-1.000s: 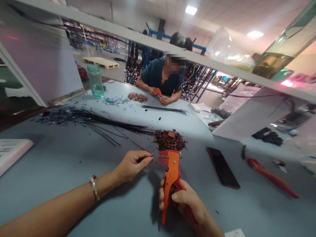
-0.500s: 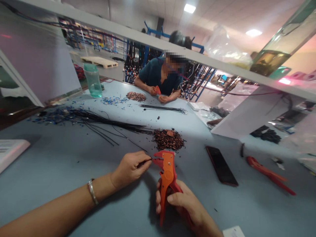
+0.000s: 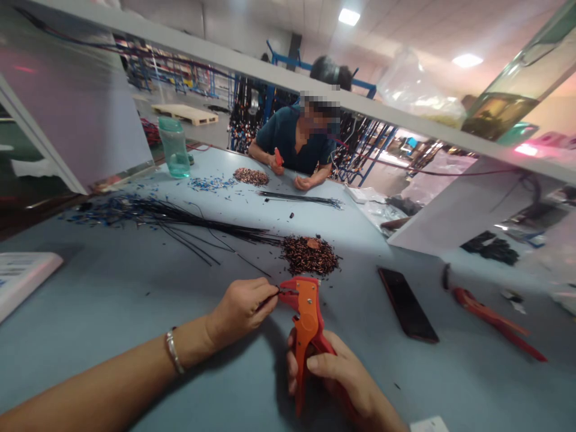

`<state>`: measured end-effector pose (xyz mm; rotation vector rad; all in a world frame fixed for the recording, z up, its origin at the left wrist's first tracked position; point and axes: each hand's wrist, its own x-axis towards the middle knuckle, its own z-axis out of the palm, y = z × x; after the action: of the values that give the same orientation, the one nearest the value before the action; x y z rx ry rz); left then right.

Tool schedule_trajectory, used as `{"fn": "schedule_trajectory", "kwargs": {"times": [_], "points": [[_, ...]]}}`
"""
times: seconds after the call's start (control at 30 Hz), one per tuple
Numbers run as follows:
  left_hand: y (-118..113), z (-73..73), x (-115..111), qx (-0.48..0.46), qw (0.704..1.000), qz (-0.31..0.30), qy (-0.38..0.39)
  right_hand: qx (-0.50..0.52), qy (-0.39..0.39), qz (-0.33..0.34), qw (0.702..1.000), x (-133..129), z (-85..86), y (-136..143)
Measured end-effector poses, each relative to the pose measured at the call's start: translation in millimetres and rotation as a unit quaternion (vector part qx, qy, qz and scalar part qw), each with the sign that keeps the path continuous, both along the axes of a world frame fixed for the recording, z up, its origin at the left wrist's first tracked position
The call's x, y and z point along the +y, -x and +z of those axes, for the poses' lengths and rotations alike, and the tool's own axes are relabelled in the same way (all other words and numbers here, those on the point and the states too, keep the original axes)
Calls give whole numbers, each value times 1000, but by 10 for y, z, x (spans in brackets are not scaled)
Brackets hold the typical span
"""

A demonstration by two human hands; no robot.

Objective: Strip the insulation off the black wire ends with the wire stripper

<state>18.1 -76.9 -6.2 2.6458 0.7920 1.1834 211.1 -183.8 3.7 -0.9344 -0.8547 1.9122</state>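
My left hand [image 3: 243,306] pinches a dark thin wire near its tip; most of that wire is hidden by the fingers. Its end sits at the jaws of an orange and red wire stripper [image 3: 307,321]. Around the stripper's handles, my right hand [image 3: 335,366] is closed, with the tool pointing away from me and its jaws facing left. Just beyond the jaws lies a pile of short dark and copper offcuts [image 3: 310,255]. A bundle of long black wires [image 3: 211,225] stretches left from that pile, with blue ends at its far left.
A black phone [image 3: 407,305] and a second red wire stripper [image 3: 497,321] lie at the right. A green bottle [image 3: 175,150] stands at the far left. Across the table, a person in a dark shirt [image 3: 281,132] holds a red tool. A white box [image 3: 24,279] is at the left edge.
The stripper's jaws have closed and the wire end is now between them. Across the table, the co-worker's hands have moved apart. The view has shifted slightly.
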Motion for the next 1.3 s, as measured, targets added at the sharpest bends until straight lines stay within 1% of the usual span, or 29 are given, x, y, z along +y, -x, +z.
{"fn": "schedule_trajectory", "kwargs": {"times": [0.1,0.23,0.37,0.43,0.57,0.7,0.83,1.0,1.3], "points": [[6,7,4,15,1000,1,-19,-25,10,-28,999,-19,-37,21],[11,19,4,20,999,7,-32,-64,28,-74,995,-58,-128,44],[10,21,-2,-6,999,8,-30,-70,36,-81,994,-64,-162,46],[9,28,-6,-26,1000,0,-15,-62,32,-75,995,-56,-154,40],[11,49,-13,-59,997,-23,41,-48,29,-70,996,-52,-139,27],[19,52,-19,-52,996,-38,64,-41,30,-75,996,-61,-140,15],[21,46,-23,-47,995,-38,76,-32,18,-62,997,-59,-158,11],[8,60,-20,-56,994,-38,84,-54,8,-73,996,-77,-202,34],[-2,89,-41,-82,983,-38,161,-92,-50,-81,991,-111,-285,125]]}}
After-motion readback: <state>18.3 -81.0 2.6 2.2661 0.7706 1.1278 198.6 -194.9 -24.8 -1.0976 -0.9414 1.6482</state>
